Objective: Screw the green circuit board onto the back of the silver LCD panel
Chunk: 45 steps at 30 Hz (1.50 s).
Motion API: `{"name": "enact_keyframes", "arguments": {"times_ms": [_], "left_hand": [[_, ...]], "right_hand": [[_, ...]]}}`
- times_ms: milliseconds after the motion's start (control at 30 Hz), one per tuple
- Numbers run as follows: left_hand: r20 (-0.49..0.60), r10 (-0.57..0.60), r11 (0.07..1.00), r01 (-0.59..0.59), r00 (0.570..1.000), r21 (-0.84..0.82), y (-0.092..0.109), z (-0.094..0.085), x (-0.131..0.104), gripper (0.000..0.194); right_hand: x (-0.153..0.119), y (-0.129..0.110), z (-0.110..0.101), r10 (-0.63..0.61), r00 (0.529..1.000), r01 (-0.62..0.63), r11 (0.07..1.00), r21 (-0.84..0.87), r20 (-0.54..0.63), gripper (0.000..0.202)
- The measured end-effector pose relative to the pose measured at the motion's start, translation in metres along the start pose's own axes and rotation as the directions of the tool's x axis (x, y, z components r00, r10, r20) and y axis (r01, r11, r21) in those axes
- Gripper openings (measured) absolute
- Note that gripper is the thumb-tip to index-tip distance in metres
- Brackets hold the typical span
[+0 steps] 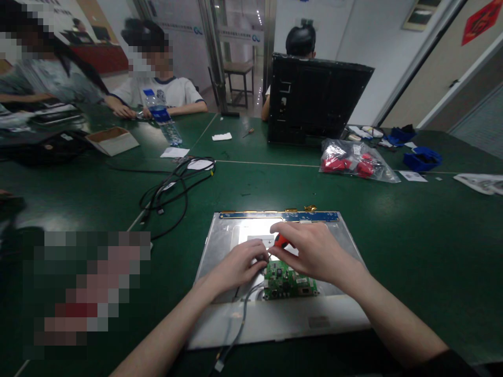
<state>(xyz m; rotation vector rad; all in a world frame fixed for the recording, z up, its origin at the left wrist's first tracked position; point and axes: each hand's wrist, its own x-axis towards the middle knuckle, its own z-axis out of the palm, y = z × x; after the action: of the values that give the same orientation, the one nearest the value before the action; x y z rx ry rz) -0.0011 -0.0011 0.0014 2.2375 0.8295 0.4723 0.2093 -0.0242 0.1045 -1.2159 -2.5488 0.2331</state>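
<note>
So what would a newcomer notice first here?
Probably the green circuit board on the silvery panel, with the left hand at its upper left corner and the right hand holding a red-handled tool. Then the black screen standing across the table, and the clear bag with red contents near its lower right corner.

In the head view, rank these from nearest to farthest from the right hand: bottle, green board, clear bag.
1. Green board: just below the right hand.
2. Clear bag: beyond the hand, to the right.
3. Bottle: far off, on the left.
</note>
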Motion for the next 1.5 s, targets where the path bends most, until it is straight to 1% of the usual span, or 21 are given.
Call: {"name": "enact_keyframes", "arguments": {"times_ms": [233,433,633,767,900,1033,1200,1367,1500], "left_hand": [[-0.006,-0.012,1.0,0.012,1.0,0.0,-0.0002,0.0003,0.001,0.004],[-0.003,-0.004,1.0,0.004,1.0,0.01,-0.0018,0.0011,0.0004,0.006],[0.006,-0.016,1.0,0.015,1.0,0.021,-0.0012,0.0002,0.0009,0.003],[-0.001,-0.021,1.0,0.021,1.0,0.018,0.0023,-0.0007,0.0009,0.007],[0.004,-0.008,1.0,0.008,1.0,0.03,0.0032,-0.0009,0.0004,0.004],[0.011,-0.002,1.0,0.002,1.0,0.024,0.0023,-0.0007,0.0001,0.008],[0.014,-0.007,1.0,0.006,1.0,0.016,0.0029,-0.0012,0.0009,0.008],[0.0,-0.007,1.0,0.007,1.0,0.019,0.0027,-0.0012,0.0014,0.005],[0.017,-0.01,1.0,0.009,1.0,0.017,0.0003,-0.0003,0.0011,0.005]], "right_hand": [[0.0003,-0.0017,0.0002,0.002,1.0,-0.002,1.0,0.007,-0.03,0.018],[0.0018,0.0009,0.0031,0.01,0.999,-0.01,1.0,-0.016,-0.033,0.025],[0.0012,-0.0008,0.002,0.003,0.999,-0.003,1.0,-0.006,-0.052,0.023],[0.0001,-0.0023,-0.0012,-0.014,0.999,0.015,1.0,0.017,-0.04,0.027],[0.0,-0.0003,-0.0003,-0.008,1.0,0.008,1.0,0.018,0.002,0.032],[0.0002,-0.0003,0.0008,0.0,1.0,0.0,1.0,0.007,0.003,0.025],[0.0003,-0.0029,-0.0012,-0.002,1.0,0.003,1.0,0.027,-0.013,0.031],[0.0004,-0.0019,0.0011,0.013,0.999,-0.013,1.0,0.017,-0.032,0.029],[0.0005,-0.0018,0.0031,0.011,0.999,-0.01,1.0,0.012,-0.038,0.027]]}}
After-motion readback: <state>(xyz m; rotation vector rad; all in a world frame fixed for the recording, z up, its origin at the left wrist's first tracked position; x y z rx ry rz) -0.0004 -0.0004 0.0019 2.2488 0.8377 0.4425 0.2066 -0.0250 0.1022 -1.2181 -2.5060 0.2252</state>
